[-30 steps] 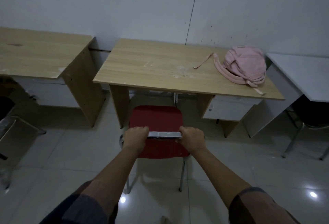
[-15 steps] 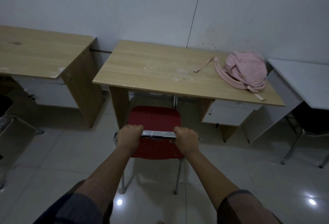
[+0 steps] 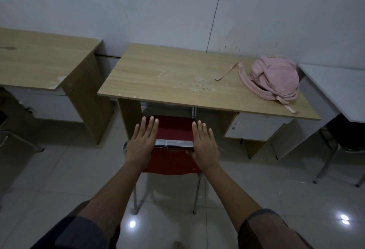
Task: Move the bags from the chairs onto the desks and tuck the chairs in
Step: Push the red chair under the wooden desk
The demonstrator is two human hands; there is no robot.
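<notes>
A pink backpack [image 3: 273, 77] lies on the right end of the middle wooden desk [image 3: 167, 76], its straps trailing toward the desk's front edge. A red chair [image 3: 173, 130] with a metal-topped backrest stands in front of that desk, its seat partly under the desktop. My left hand [image 3: 142, 142] lies over the left end of the backrest's top with its fingers straight. My right hand [image 3: 204, 144] lies the same way over the right end, fingers extended, thumb under the rail.
Another wooden desk [image 3: 39, 61] stands to the left, with part of a metal chair frame [image 3: 11, 140] at the left edge. A white desk [image 3: 335, 90] is on the right with a dark chair [image 3: 343, 142] beneath it. The floor is glossy tile.
The chair has slid forward toward the desk. Both hands have let go of their grip on the backrest rail and now have straight fingers.
</notes>
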